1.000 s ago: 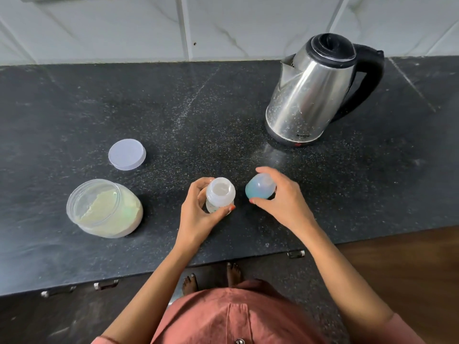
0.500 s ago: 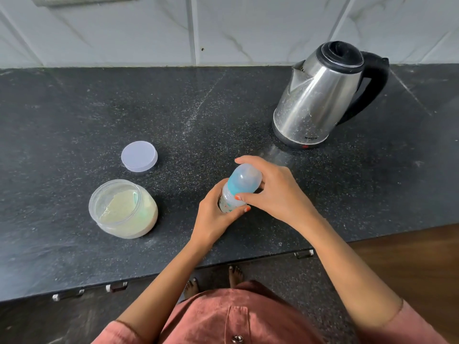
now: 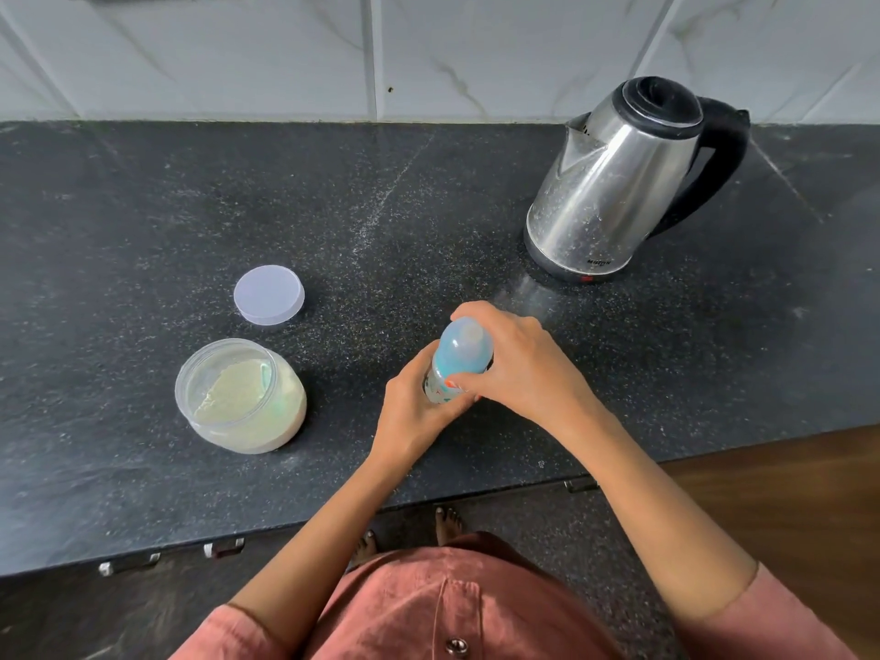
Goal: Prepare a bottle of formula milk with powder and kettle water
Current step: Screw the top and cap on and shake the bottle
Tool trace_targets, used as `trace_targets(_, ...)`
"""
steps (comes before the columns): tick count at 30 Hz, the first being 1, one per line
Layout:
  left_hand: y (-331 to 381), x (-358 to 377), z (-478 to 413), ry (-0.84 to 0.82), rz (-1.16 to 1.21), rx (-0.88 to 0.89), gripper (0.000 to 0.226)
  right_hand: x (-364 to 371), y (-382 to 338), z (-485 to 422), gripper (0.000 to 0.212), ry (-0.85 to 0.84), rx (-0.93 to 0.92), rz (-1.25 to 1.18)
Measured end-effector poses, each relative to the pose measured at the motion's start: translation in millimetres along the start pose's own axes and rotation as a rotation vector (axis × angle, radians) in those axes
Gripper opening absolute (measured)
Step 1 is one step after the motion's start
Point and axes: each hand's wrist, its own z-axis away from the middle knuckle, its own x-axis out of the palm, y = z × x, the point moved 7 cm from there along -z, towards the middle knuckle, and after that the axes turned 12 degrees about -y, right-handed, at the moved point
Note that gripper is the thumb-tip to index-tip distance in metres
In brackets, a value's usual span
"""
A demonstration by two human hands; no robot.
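A small baby bottle stands on the black counter near its front edge. My left hand grips the bottle's body from the left. A translucent blue cap sits on top of the bottle, and my right hand holds that cap from the right, fingers curled round it. An open clear jar of pale powder sits to the left. The steel kettle with black lid and handle stands at the back right.
The jar's round white lid lies flat behind the jar. A white tiled wall backs the counter. The counter's front edge runs just below my hands, with drawer handles beneath it.
A second ago the blue cap stood on the counter beside the open bottle. My right hand lifted it onto the bottle's top and still holds it there.
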Motion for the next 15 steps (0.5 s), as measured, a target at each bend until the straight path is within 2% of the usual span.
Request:
trace_targets(5, 4.1, -1.8, 0.2, 0.020, -0.028, 0.011, 0.051, 5.1, -2.9, 4.8, 0.064, 0.127, 0.068, 0.259)
trace_targets(10, 0.5, -0.7, 0.0, 0.005, -0.019, 0.025, 0.053, 12.7, 12.2, 3.5, 0.087, -0.064, -0.082, -0.197)
trace_targets(12, -0.3, -0.9, 0.0, 0.007, -0.022, 0.024, 0.053, 14.6, 14.9, 4.6, 0.081, -0.105, -0.145, -0.237)
trace_targets(15, 1.5, -0.7, -0.4, 0.008, -0.024, 0.026, 0.051, 12.8, 18.8, 3.3, 0.071, -0.039, -0.156, -0.243)
